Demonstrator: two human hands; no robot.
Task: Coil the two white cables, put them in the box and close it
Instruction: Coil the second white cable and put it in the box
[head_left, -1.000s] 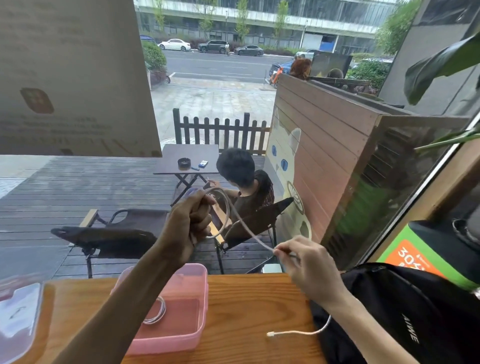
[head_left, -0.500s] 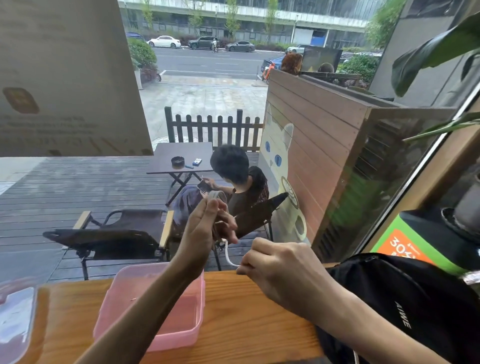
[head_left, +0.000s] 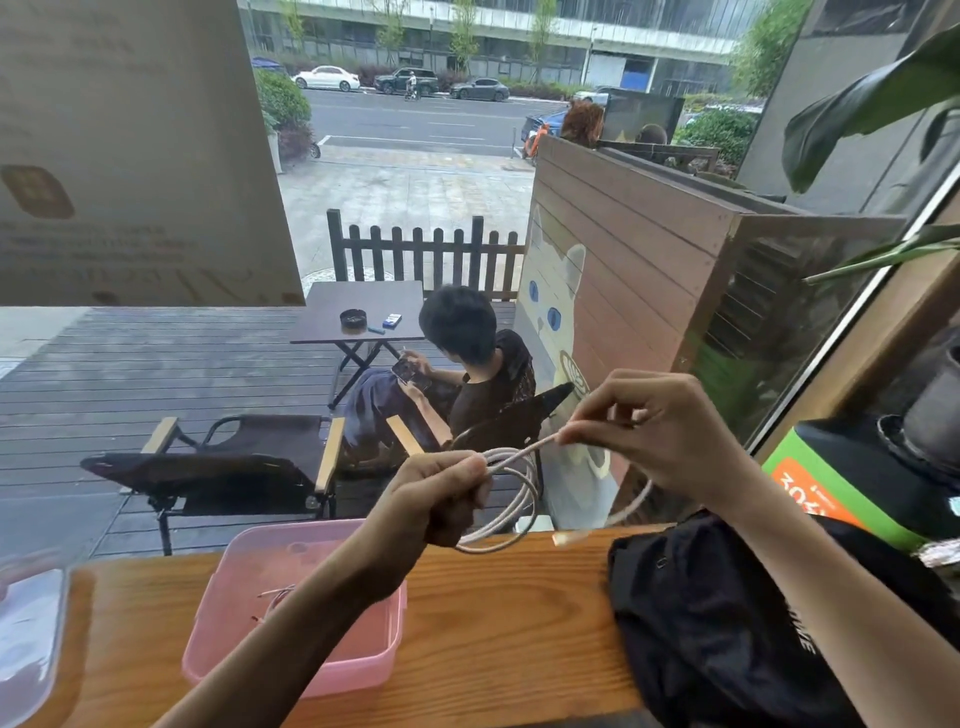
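My left hand grips a partly wound coil of white cable above the wooden counter, the loops hanging below my fist. My right hand pinches the same cable's free length to the right and a little higher. The loose tail curves down from it and ends in a plug just above the counter. A pink open box sits on the counter below my left forearm. Inside it lies a second coiled cable, mostly hidden by my arm.
A clear lid lies at the counter's left end. A black bag fills the right side of the wooden counter. A window stands right behind the counter, with a seated person outside. A green and orange box is far right.
My right hand has risen from the counter and pulled the cable out to the right. The coil in my left hand has gained loops, and the tail plug has lifted off the counter.
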